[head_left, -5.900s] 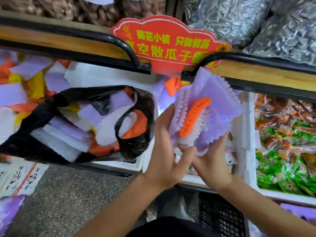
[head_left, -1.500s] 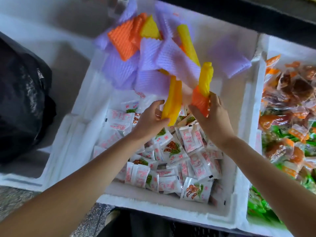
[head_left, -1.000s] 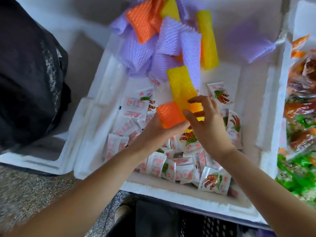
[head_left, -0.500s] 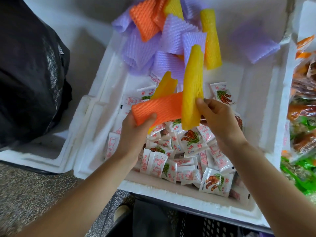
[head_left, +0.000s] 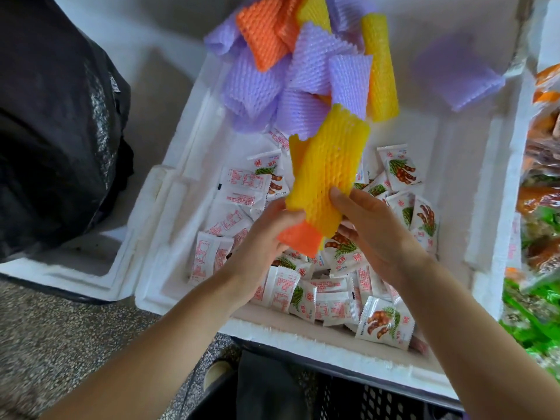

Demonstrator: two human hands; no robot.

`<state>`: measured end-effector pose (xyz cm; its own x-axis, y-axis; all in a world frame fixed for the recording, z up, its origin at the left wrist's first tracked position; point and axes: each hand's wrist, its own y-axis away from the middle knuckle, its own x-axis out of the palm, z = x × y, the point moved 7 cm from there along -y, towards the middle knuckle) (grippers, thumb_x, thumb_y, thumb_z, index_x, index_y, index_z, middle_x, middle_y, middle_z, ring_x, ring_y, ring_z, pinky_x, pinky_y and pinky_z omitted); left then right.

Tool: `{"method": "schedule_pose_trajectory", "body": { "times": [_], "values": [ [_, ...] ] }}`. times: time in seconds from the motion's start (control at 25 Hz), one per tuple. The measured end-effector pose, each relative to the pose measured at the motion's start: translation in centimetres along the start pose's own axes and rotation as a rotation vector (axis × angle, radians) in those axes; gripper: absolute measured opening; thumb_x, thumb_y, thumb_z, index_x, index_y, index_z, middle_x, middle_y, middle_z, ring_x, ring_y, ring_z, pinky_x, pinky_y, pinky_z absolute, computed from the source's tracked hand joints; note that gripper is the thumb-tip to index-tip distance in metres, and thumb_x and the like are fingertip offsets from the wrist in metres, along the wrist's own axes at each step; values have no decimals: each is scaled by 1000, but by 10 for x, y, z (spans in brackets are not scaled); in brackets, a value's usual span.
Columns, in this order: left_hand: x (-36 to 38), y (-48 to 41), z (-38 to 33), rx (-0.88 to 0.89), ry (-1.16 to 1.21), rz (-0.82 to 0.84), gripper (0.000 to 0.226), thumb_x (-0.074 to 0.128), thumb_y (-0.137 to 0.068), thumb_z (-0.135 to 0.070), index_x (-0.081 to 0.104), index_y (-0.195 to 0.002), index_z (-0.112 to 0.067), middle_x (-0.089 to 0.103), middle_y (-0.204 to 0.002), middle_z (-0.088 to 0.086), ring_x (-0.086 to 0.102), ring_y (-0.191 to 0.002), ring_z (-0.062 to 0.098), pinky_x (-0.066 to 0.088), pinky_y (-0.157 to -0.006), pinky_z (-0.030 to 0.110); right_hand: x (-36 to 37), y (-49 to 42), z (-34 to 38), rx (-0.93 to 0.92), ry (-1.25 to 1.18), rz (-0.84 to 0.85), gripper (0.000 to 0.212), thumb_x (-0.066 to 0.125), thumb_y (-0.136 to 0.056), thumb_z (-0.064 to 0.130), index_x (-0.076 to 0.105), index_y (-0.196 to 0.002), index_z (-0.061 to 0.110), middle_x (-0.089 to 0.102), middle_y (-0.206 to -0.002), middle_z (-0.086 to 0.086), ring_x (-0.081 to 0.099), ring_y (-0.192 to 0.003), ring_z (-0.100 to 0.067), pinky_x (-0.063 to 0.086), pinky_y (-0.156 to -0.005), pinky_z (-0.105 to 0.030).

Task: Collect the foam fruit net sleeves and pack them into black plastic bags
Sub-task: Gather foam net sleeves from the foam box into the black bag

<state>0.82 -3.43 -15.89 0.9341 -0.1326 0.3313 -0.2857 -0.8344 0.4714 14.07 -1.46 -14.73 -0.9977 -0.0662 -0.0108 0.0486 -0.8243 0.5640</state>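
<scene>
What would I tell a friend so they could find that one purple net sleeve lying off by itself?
Start at the big white foam box holding small snack packets. At its far end sits a heap of purple, orange and yellow net sleeves; look right of it, toward the far right corner. The single purple sleeve there lies flat and alone, touching no other sleeve.

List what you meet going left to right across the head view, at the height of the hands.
black plastic bag → left wall of the white foam box → left hand → held yellow and orange foam sleeves → right hand → box's right wall → orange and green snack packs
</scene>
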Motion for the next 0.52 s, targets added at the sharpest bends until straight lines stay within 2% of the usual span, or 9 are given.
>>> {"method": "schedule_pose_trajectory", "body": {
  "times": [0.12,0.16,0.24,0.32,0.44,0.52],
  "values": [
    [-8,-2,-3,-109,409,-16,51,58,-72,-55,64,-106,-18,69,-111,7,61,-107,28,44,-95,49,-1,4,6,-64,44,38,19,50,-94,25,63,-106,18,70,-107,-1,66,-100,-16,52,-89,-29],
    [-8,-2,-5,-138,439,-13,55,53,-71,-56,65,-105,-14,69,-107,8,61,-105,28,44,-96,51,-1,7,9,-84,74,42,16,49,-95,24,63,-101,20,70,-105,-1,67,-97,-14,54,-86,-27],
    [-6,-3,-5,-131,196,4,51,49,-80,-52,62,-113,-15,71,-98,0,64,-101,24,46,-95,51,-1,11,16,-129,180,50,13,50,-95,22,63,-97,22,70,-101,1,68,-91,-12,56,-82,-24],
    [-12,-6,-4,-79,-30,-102,32,48,-93,-36,60,-117,-19,71,-103,0,66,-101,23,50,-92,46,-7,11,25,-194,278,-4,12,50,-95,21,62,-96,23,69,-101,1,68,-91,-13,56,-81,-25],
    [-31,-6,-8,6,-57,-380,20,45,-99,-20,61,-110,-17,69,-104,5,65,-99,25,53,-88,44,-29,6,41,-274,262,-187,21,49,-96,21,61,-100,5,67,-102,-14,65,-92,-27,56,-83,-36],
    [-31,-11,-14,34,-51,-416,19,43,-99,-18,58,-111,-19,67,-105,3,64,-102,25,51,-90,45,-29,1,42,-262,302,-169,27,47,-97,21,58,-102,-2,65,-102,-21,63,-93,-33,55,-84,-37]
  ]
}}
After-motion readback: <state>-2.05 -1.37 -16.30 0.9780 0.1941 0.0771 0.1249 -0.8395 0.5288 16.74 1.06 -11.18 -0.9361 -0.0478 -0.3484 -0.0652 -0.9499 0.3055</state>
